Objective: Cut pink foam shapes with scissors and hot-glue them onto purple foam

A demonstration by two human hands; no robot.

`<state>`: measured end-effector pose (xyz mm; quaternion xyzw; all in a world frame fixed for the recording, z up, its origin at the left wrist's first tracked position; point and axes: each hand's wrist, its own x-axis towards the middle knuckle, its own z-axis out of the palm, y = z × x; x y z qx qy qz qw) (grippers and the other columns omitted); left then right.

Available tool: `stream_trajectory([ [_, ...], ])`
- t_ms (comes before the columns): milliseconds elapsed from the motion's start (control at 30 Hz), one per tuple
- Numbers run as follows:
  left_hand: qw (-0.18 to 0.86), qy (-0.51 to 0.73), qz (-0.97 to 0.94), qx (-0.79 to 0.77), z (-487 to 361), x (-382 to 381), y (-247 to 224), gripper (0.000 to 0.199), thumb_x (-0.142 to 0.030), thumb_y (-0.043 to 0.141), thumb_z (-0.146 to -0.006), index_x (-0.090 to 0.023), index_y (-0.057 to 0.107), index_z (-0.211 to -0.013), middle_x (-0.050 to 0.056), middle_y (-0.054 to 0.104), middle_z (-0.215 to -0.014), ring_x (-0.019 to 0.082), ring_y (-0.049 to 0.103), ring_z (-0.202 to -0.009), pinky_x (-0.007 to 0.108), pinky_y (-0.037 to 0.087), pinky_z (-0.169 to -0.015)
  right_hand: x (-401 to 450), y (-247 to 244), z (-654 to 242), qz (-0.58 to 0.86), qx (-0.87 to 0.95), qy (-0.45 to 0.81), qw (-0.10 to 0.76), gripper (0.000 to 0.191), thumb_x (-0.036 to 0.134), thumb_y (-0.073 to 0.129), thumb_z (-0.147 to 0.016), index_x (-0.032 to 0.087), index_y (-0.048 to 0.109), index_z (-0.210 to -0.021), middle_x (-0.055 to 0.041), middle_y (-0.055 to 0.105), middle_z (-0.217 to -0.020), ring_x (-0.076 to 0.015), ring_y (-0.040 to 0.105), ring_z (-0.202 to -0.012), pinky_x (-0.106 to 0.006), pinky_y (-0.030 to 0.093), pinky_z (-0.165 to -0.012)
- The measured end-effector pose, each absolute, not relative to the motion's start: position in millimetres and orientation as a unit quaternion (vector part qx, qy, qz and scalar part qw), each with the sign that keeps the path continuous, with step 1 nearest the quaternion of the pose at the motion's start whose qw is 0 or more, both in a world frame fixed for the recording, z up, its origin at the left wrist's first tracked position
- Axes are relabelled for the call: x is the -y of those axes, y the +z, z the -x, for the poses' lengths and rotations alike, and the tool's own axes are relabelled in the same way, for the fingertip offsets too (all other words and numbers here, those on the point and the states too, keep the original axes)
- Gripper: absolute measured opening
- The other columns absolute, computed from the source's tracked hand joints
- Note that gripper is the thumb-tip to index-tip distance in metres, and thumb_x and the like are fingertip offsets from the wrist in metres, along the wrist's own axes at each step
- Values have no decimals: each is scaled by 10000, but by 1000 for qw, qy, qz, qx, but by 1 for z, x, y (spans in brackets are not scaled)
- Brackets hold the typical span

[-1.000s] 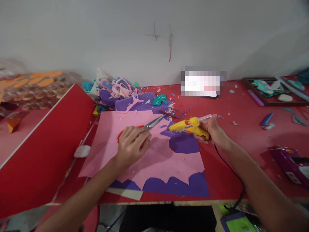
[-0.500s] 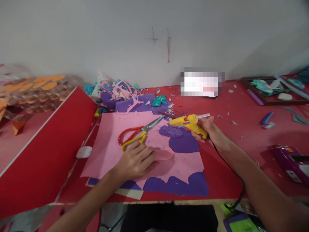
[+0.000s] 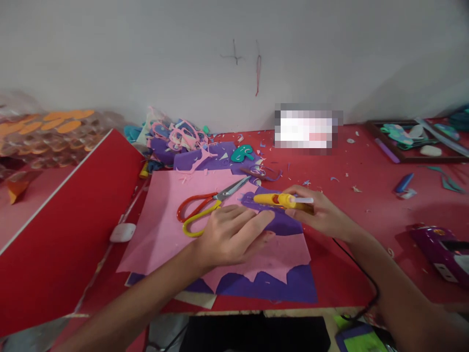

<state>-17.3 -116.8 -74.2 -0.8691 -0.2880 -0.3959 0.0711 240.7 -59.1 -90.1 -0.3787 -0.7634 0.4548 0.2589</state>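
Note:
My right hand [image 3: 318, 208] is wrapped round a yellow hot glue gun [image 3: 280, 199] with a clear glue stick out of its back. The gun lies level, its nozzle over a purple felt cutout [image 3: 249, 198] that it partly covers. Just below the gun, my left hand [image 3: 238, 233] is over the pink felt sheet [image 3: 168, 195], index finger and thumb stretched apart towards the right. Its other fingers are partly hidden. Scissors [image 3: 216, 198] with red and yellow handles lie beside the left hand, blades half covering nothing but felt. Purple felt [image 3: 293, 288] shows under the pink sheet.
Felt scraps [image 3: 179, 137] are heaped at the back, near a teal cutout [image 3: 242, 153]. A red board [image 3: 73, 220] slants up on the left beside a white case [image 3: 123, 232]. A blurred-out screen [image 3: 306, 129], a framed tray [image 3: 410, 159] and a purple device [image 3: 441, 252] are towards the right.
The glue gun has come down and turned level in my right hand. My left hand has shifted right and its fingers have stretched out. The pink oval piece is now out of sight.

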Motion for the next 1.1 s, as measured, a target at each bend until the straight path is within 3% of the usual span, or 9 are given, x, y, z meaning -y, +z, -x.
stream_trajectory([
  [167,3,-313,879,361,3,126,-70,511,-406,512,-1043,-94,449,-1443,-15,685,-687,151,613,-549,288,468,-514,72,-87,-231,361,809,401,235,279,375,661,-963,242,607,-1202,-25,750,-926,-177,678,-722,-256,468,-622],
  [267,-40,-311,864,393,0,144,-71,562,-510,458,-1049,-89,465,-1421,-18,677,-661,157,627,-540,284,495,-518,83,-88,-217,369,839,325,234,311,365,659,-971,224,594,-1241,-28,780,-978,-166,719,-744,-241,483,-638],
  [400,-99,-318,831,444,7,166,-70,594,-581,446,-1034,-125,459,-1414,13,736,-747,174,697,-626,297,570,-590,93,-94,-199,348,877,208,258,337,408,604,-1011,170,598,-1248,-48,797,-898,-171,725,-660,-255,467,-568],
  [567,-170,-316,785,506,22,179,-70,536,-521,506,-1029,-189,434,-1444,8,750,-845,142,700,-684,253,607,-677,96,-100,-183,322,896,111,286,336,417,502,-1069,137,599,-1228,-69,802,-879,-184,757,-702,-273,479,-573],
  [667,-179,-338,761,524,31,187,-78,586,-570,525,-1005,-205,447,-1456,38,749,-951,144,712,-757,256,621,-735,96,-103,-173,319,898,94,288,338,405,473,-1082,130,596,-1234,-66,802,-865,-180,760,-705,-274,481,-578],
  [867,-125,-350,734,568,47,207,-103,599,-528,545,-1003,-215,447,-1505,140,703,-1288,244,712,-1130,311,630,-853,102,-111,-157,316,899,104,285,340,397,424,-1098,128,614,-1184,-47,799,-839,-178,761,-687,-289,492,-567],
  [1100,-118,-347,735,571,51,213,-113,583,-476,547,-1007,-199,441,-1509,153,688,-1318,258,681,-1207,351,627,-923,103,-118,-149,309,895,100,306,479,508,358,-1104,121,626,-1192,-62,816,-886,-169,765,-685,-290,522,-595],
])
